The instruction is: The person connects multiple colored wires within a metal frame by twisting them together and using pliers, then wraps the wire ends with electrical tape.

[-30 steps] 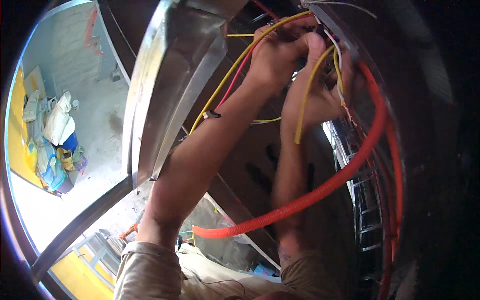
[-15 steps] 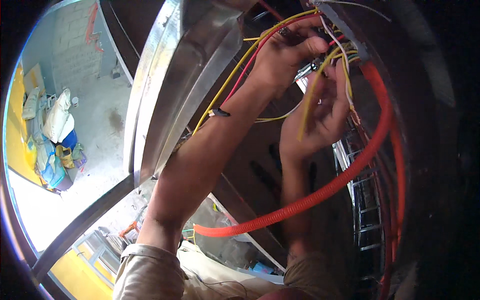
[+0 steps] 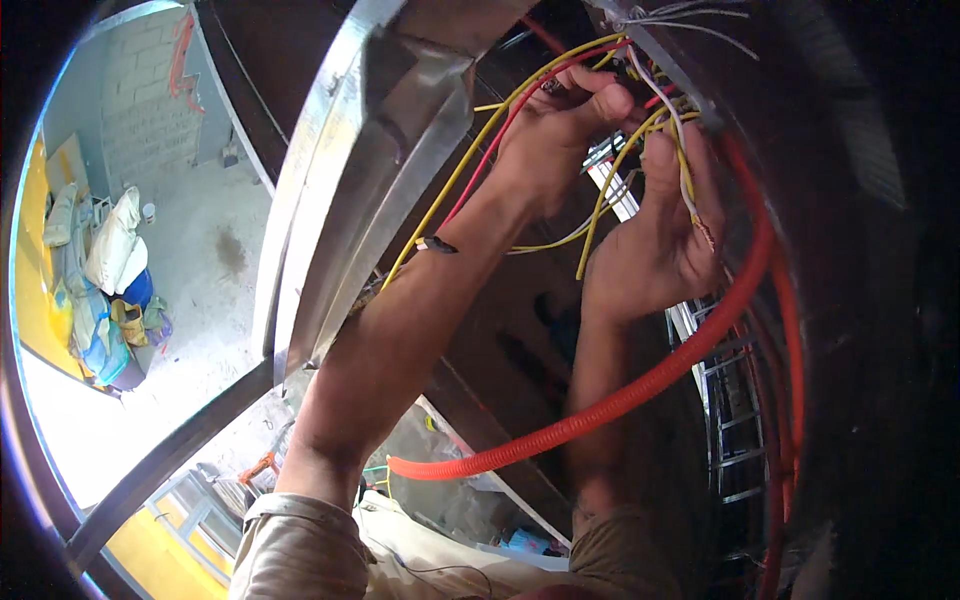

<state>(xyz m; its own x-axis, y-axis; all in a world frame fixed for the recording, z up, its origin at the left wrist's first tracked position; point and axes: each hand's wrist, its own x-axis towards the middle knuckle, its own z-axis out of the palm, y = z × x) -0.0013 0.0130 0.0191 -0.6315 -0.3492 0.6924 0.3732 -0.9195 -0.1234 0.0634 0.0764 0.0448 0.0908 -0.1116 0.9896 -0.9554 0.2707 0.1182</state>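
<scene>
My left hand [image 3: 545, 140] is raised at the top centre, its fingers curled toward the thumb. What lies between those fingertips is hidden. A long yellow wire [image 3: 465, 150] and a red wire [image 3: 490, 150] run past this hand and down along the forearm. Just right of it, my right hand [image 3: 655, 240] is closed, thumb up, at a bundle of electrical wires. A loose yellow wire [image 3: 603, 205] hangs from near its thumb. A white wire [image 3: 660, 95] passes by its fingers, and a bare copper end [image 3: 704, 233] shows beside them.
An orange corrugated conduit [image 3: 560, 428] curves below my right hand up to the wires. A bent metal channel [image 3: 330, 180] stands left of my left arm. Far below are a ladder [image 3: 735, 420], white sacks [image 3: 115, 235] and concrete floor [image 3: 215, 270]. Thin grey wires [image 3: 700, 20] stick out above.
My left hand has shifted slightly left and down. The right hand has turned, its thumb now upright, and the loose yellow wire hangs farther left, clear of the palm.
</scene>
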